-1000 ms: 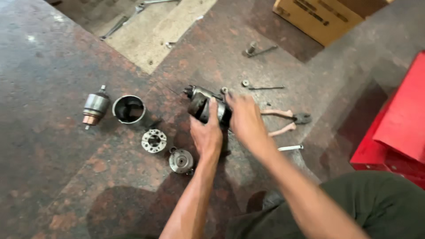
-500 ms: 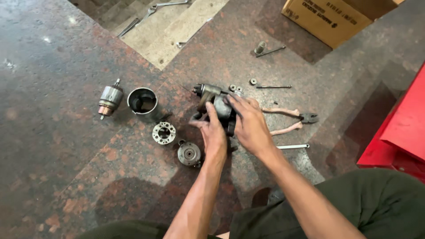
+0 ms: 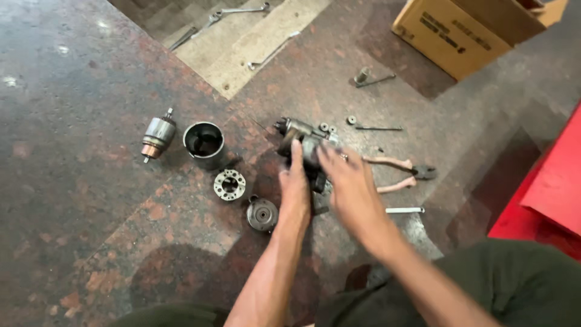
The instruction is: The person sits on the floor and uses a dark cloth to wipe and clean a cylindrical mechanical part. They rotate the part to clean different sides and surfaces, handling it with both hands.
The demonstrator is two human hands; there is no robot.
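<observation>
My left hand (image 3: 295, 184) is closed round the grey motor housing (image 3: 302, 142) on the stone floor, fingers wrapped over its body; right hand (image 3: 351, 188) w/ fingers spread, blurred, resting on the same part. I judge it heavy, rigid cast metal, prob greasy, so grip the thick body, not the gear end. Head view also shows pliers (image 3: 393, 172) just right, armature (image 3: 157, 136), steel cup (image 3: 204, 144) left

Both bare forearms reached forward from below, converging. The left hand (image 3: 295, 181) lay palm down, fingers extended ahead. The right hand (image 3: 346, 181) hovered just beside it, fingers spread and motion-blurred.
</observation>
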